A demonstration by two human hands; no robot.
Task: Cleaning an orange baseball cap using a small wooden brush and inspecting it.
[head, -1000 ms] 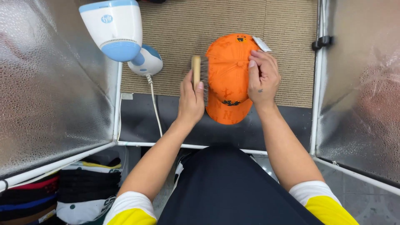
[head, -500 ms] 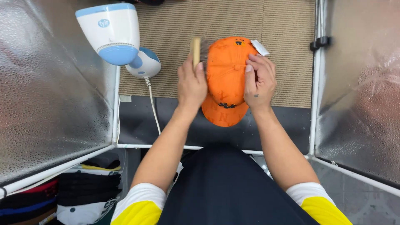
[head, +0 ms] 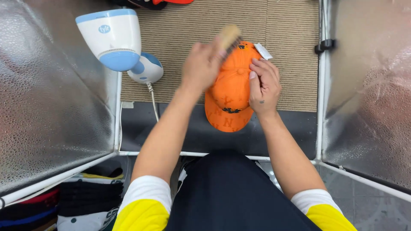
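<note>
Landmark: orange cap (head: 233, 87), lying on the ribbed beige mat (head: 287, 51) with its brim toward the person and dark letter marks on the cloth.
Reflective panel (head: 47, 98): far left of the cap, a silvery wall standing on edge.
Lamp (head: 112, 38): left of the cap, white with a blue rim, its round white-and-blue base (head: 146, 68) just beside it and a cord running down from the base.
Folded clothes (head: 64, 203): well below and left of the cap, stacked under the tabletop edge.
Left hand (head: 202, 64): at the cap's upper left, closed around a wooden brush (head: 229, 36); both are blurred, and the bristles meet the cap's crown.
Right hand (head: 264, 85): on the cap's right side, fingers flat and pressed on the cloth, holding nothing.
White tag (head: 262, 50): at the cap's upper right edge, just above the right hand's fingertips.
Black clip (head: 324, 44): right of the cap, on the white frame pole.
</note>
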